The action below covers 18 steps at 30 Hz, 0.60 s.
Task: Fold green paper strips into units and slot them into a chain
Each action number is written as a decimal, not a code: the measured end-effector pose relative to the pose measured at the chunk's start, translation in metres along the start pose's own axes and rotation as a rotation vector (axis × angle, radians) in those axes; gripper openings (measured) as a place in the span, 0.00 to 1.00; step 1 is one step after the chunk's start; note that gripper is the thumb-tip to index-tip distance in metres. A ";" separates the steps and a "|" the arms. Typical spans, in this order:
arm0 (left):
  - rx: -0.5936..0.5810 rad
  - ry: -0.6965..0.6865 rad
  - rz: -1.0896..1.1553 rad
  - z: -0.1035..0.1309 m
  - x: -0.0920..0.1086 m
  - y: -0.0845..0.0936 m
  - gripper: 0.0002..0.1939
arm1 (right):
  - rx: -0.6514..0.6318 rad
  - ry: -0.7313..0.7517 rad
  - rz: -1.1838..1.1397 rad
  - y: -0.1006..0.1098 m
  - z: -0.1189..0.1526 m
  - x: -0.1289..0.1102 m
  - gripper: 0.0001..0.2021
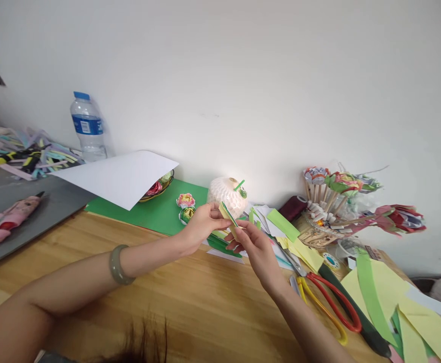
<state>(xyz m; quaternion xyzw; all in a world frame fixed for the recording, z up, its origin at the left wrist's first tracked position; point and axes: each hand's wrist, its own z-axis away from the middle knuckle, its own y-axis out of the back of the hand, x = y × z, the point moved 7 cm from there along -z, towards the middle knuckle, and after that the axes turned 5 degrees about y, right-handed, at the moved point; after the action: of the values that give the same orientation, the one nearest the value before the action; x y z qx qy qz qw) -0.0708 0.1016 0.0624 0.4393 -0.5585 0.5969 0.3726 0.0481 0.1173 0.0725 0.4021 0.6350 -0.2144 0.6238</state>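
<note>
Between my two hands is a small stack of folded paper strips (228, 216), pale yellow outside with green and white edges. My left hand (204, 222), with a bracelet at the wrist, pinches the upper left end. At the lower right end, the fingers of my right hand (251, 242) are closed on the same strips. Just beyond sits a white knitted ball (224, 195) with a green stick in it. Two paper flowers (186, 207), one pink and yellow, one green, lie left of my left hand. Under the hands are green and white paper scraps (224, 247).
Scissors with red and yellow handles (334, 302) lie to the right, beside yellow paper (425, 322). A basket of paper flowers (319, 227) stands against the wall. White paper (122, 176), a water bottle (87, 126) and a grey mat (54, 201) are at left.
</note>
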 end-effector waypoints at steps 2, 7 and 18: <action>0.003 -0.012 -0.011 0.000 0.001 0.000 0.10 | -0.028 -0.057 -0.037 -0.001 0.001 0.001 0.15; 0.043 -0.014 -0.020 -0.001 0.003 0.002 0.08 | -0.018 -0.074 -0.052 0.003 -0.002 -0.001 0.16; 0.039 0.051 0.058 -0.001 0.000 0.003 0.13 | 0.167 0.041 0.020 0.021 -0.006 0.002 0.10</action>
<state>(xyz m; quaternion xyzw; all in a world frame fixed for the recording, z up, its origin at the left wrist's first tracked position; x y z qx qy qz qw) -0.0741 0.1021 0.0614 0.4148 -0.5497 0.6291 0.3606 0.0612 0.1352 0.0758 0.4635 0.6233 -0.2522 0.5771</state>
